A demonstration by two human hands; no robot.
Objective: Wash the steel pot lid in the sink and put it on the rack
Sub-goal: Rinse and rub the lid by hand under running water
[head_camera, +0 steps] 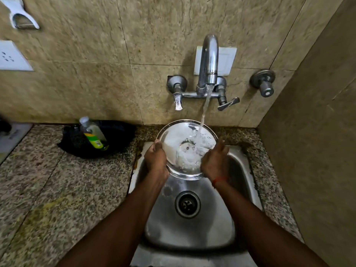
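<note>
The round steel pot lid (179,139) is held tilted over the back of the steel sink (242,170), its hollow underside facing me. Water from the wall tap (209,60) falls onto the lid's right half and splashes. My left hand (156,158) grips the lid's left rim, thumb over the edge. On the lid's right rim rests my right hand (214,162), fingers pointing up; a red thread circles that wrist. No rack is in view.
A clear bottle with a green label (92,132) leans in a black bag or pan (117,135) on the speckled granite counter (57,189) to the left. The drain (187,204) sits in the sink's middle. A tiled wall stands close on the right.
</note>
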